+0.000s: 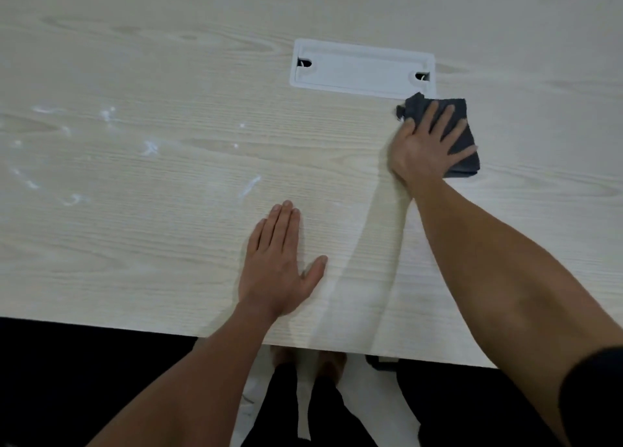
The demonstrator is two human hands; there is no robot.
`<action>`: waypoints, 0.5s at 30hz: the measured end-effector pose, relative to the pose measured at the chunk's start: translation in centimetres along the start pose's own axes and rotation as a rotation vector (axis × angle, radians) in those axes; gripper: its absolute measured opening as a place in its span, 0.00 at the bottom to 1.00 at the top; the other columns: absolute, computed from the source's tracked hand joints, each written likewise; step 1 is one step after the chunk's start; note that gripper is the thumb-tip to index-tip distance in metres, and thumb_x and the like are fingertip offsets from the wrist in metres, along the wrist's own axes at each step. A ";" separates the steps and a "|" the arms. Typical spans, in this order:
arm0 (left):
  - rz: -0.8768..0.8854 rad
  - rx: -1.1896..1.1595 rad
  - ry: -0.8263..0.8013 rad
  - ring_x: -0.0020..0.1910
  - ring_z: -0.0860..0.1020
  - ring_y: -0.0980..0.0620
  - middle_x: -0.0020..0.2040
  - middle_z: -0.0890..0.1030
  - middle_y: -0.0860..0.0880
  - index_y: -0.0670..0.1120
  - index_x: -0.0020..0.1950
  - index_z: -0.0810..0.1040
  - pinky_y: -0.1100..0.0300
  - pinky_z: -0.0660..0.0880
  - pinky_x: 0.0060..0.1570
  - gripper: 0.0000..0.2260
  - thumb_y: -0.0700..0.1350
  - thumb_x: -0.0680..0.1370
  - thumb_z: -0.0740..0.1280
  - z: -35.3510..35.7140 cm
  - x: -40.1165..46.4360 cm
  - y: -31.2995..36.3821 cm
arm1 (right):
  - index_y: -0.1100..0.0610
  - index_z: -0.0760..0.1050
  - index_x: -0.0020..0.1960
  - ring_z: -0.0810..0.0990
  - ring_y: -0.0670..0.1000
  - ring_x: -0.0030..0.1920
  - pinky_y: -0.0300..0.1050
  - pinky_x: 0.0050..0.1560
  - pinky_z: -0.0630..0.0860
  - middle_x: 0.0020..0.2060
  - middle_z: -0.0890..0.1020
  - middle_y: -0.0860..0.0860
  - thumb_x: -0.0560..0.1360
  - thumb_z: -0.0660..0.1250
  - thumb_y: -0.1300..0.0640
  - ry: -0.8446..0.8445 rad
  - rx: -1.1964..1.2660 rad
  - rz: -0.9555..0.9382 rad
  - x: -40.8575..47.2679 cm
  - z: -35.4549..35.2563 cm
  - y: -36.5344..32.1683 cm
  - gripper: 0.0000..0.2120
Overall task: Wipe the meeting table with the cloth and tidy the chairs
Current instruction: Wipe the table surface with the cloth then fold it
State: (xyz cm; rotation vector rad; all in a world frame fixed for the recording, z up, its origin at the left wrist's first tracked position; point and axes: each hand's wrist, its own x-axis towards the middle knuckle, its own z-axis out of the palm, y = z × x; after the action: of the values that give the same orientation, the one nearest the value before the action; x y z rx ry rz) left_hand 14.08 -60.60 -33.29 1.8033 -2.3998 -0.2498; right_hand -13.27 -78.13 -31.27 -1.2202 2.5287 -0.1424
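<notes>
1. Several white chalky smears mark the pale wood-grain counter toward its left edge, unwiped, so that stretch likely remains to be done.
2. Left hand lies flat near the counter's near edge, its grip open with fingers together and holding nothing, probably bracing the person's forward lean.
3. White rectangular cable-hatch cover sits recessed toward the far edge.
4. Right hand presses down on the dark grey folded cloth, its grip spread flat over it rather than clenched, presumably for even pressure; the cloth touches the hatch's near right corner.
5. No chairs are visible.
</notes>
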 end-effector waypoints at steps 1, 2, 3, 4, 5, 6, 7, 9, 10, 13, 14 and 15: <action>-0.002 0.003 -0.005 0.85 0.53 0.46 0.85 0.56 0.43 0.39 0.84 0.57 0.46 0.54 0.82 0.41 0.66 0.81 0.59 0.0 0.1 0.1 | 0.50 0.40 0.86 0.37 0.61 0.84 0.78 0.75 0.35 0.86 0.41 0.53 0.85 0.39 0.41 0.004 0.018 0.007 -0.4 0.6 -1.9 0.32; -0.004 0.013 -0.014 0.85 0.53 0.46 0.85 0.55 0.43 0.39 0.84 0.57 0.46 0.54 0.82 0.41 0.66 0.81 0.59 0.0 0.2 0.0 | 0.51 0.39 0.86 0.37 0.61 0.84 0.78 0.75 0.34 0.86 0.41 0.53 0.85 0.39 0.41 -0.004 0.022 -0.045 -0.9 1.3 -3.8 0.32; -0.008 0.028 -0.032 0.85 0.52 0.46 0.85 0.55 0.43 0.40 0.84 0.56 0.47 0.53 0.82 0.41 0.67 0.81 0.57 0.0 0.2 0.0 | 0.51 0.39 0.86 0.37 0.61 0.84 0.77 0.75 0.33 0.86 0.41 0.53 0.86 0.39 0.41 -0.021 0.010 -0.142 -1.8 2.2 -5.5 0.32; -0.007 0.041 -0.051 0.85 0.51 0.47 0.86 0.54 0.43 0.40 0.84 0.55 0.47 0.52 0.83 0.41 0.68 0.81 0.56 -0.1 0.3 0.0 | 0.50 0.40 0.86 0.38 0.60 0.85 0.76 0.76 0.33 0.86 0.41 0.52 0.86 0.39 0.41 -0.035 -0.015 -0.263 -2.9 3.0 -6.9 0.31; -0.007 0.053 -0.065 0.85 0.50 0.47 0.86 0.53 0.43 0.40 0.84 0.54 0.48 0.51 0.83 0.42 0.68 0.82 0.55 -0.1 0.3 -0.1 | 0.49 0.41 0.86 0.39 0.59 0.85 0.74 0.77 0.32 0.86 0.42 0.50 0.86 0.39 0.41 -0.053 -0.046 -0.393 -4.3 3.7 -7.9 0.31; -0.010 0.066 -0.073 0.85 0.50 0.47 0.86 0.52 0.43 0.40 0.85 0.53 0.48 0.50 0.83 0.42 0.68 0.82 0.54 -0.1 0.4 -0.2 | 0.48 0.43 0.86 0.39 0.57 0.85 0.73 0.78 0.33 0.86 0.44 0.49 0.86 0.40 0.40 -0.072 -0.075 -0.529 -5.7 4.4 -8.5 0.31; -0.013 0.071 -0.078 0.85 0.49 0.47 0.86 0.52 0.43 0.40 0.85 0.53 0.48 0.50 0.83 0.42 0.69 0.82 0.53 -0.1 0.3 -0.2 | 0.47 0.44 0.86 0.40 0.56 0.85 0.72 0.79 0.34 0.86 0.45 0.47 0.86 0.40 0.40 -0.097 -0.103 -0.670 -7.0 4.8 -8.2 0.30; -0.014 0.066 -0.067 0.85 0.50 0.47 0.86 0.53 0.43 0.40 0.85 0.53 0.47 0.52 0.83 0.41 0.68 0.82 0.54 -0.1 0.2 -0.2 | 0.45 0.47 0.86 0.42 0.54 0.86 0.69 0.80 0.36 0.86 0.48 0.46 0.87 0.42 0.40 -0.160 -0.160 -0.966 -8.7 4.8 -6.2 0.29; -0.011 0.061 -0.057 0.85 0.51 0.47 0.85 0.54 0.43 0.40 0.84 0.54 0.47 0.52 0.82 0.41 0.68 0.82 0.54 -0.1 0.0 0.0 | 0.43 0.47 0.86 0.42 0.53 0.86 0.68 0.81 0.37 0.86 0.49 0.45 0.87 0.43 0.40 -0.193 -0.193 -1.097 -8.7 4.4 -4.4 0.28; -0.006 0.053 -0.036 0.85 0.53 0.46 0.85 0.55 0.43 0.40 0.84 0.55 0.47 0.53 0.82 0.41 0.68 0.81 0.54 -0.1 -0.1 -0.1 | 0.39 0.46 0.85 0.44 0.50 0.85 0.64 0.81 0.31 0.85 0.50 0.41 0.87 0.44 0.39 -0.233 -0.278 -1.270 -5.8 2.5 1.0 0.27; -0.002 0.045 -0.030 0.85 0.53 0.46 0.85 0.55 0.43 0.40 0.84 0.55 0.47 0.53 0.82 0.41 0.68 0.81 0.54 -0.1 0.0 0.0 | 0.38 0.46 0.85 0.43 0.50 0.85 0.65 0.80 0.30 0.85 0.50 0.41 0.87 0.43 0.39 -0.212 -0.284 -1.218 -4.4 1.5 2.7 0.27; -0.001 0.036 -0.025 0.85 0.53 0.46 0.85 0.55 0.43 0.40 0.84 0.56 0.47 0.53 0.82 0.41 0.67 0.81 0.55 -0.1 0.1 0.0 | 0.38 0.46 0.85 0.43 0.50 0.86 0.67 0.80 0.31 0.85 0.49 0.41 0.87 0.43 0.39 -0.180 -0.274 -1.118 -3.1 0.6 4.1 0.27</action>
State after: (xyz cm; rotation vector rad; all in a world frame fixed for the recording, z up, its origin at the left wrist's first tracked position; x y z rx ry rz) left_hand 14.10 -60.67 -33.20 1.8270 -2.4359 -0.2311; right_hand -14.31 -73.14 -32.04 -2.4724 1.4735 0.0653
